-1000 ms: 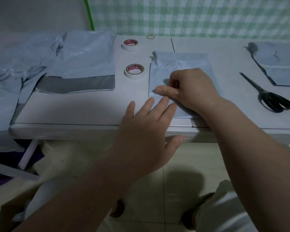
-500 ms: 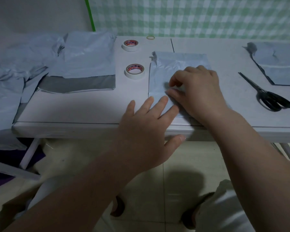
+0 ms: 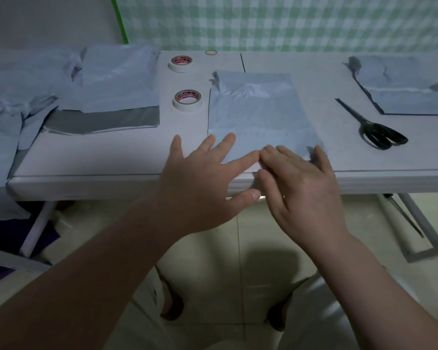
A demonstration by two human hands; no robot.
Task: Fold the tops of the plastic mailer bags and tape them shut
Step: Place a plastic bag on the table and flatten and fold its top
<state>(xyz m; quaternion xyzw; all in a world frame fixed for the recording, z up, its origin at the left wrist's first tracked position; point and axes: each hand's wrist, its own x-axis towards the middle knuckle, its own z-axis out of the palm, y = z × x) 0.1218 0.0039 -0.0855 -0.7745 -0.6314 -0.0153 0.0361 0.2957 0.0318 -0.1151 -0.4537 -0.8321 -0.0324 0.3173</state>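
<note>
1. Head view: the mailer bag [image 3: 257,114] lay flat on the white table [image 3: 111,152], just right of a tape roll [image 3: 187,100].
2. Left hand [image 3: 202,183] and right hand [image 3: 304,190], both open with fingers spread and holding nothing, pressed the bag's near edge.
3. Scissors [image 3: 372,128] lay apart, right.

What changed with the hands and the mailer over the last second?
The right hand slid from the middle of the mailer bag back to its near edge and flattened beside the left hand, giving up its pinch on the plastic. The left hand barely moved, fingers on the bag's near corner. Both tape rolls and the scissors lie untouched.
</note>
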